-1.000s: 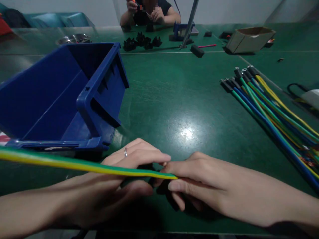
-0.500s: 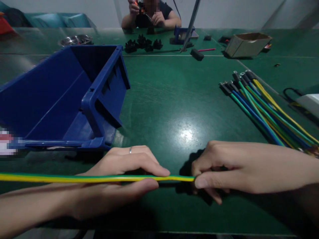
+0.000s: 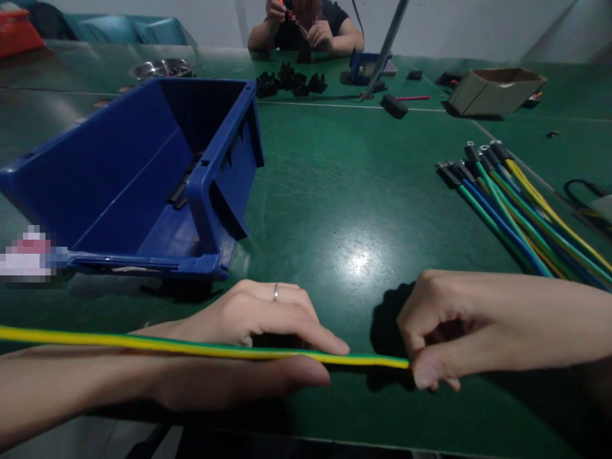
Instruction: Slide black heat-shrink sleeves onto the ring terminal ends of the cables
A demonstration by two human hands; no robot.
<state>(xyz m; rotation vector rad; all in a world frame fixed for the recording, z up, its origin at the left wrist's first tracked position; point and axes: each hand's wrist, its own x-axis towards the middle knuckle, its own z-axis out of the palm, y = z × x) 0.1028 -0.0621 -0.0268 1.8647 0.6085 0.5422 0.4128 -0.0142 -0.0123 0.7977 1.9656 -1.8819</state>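
A yellow-and-green cable (image 3: 191,346) runs from the left edge of the view across the front of the green table. My left hand (image 3: 268,325), with a ring on one finger, has thumb and forefinger closed round the cable near its right part. The cable's right end goes into the pinch of my right hand (image 3: 444,331), whose fingers hide the tip. Between the two hands a short stretch of cable shows.
A large blue bin (image 3: 119,166) with black pieces inside stands at the left. Green, blue and yellow cables (image 3: 516,210) with black ends lie at the right. Farther back are black parts (image 3: 291,80), a box (image 3: 497,92), a metal pole (image 3: 387,48) and a person (image 3: 306,32).
The view has shifted, so the bin and cable bundle appear farther right. My right hand has drawn slightly away from my left hand, and more cable shows between them.
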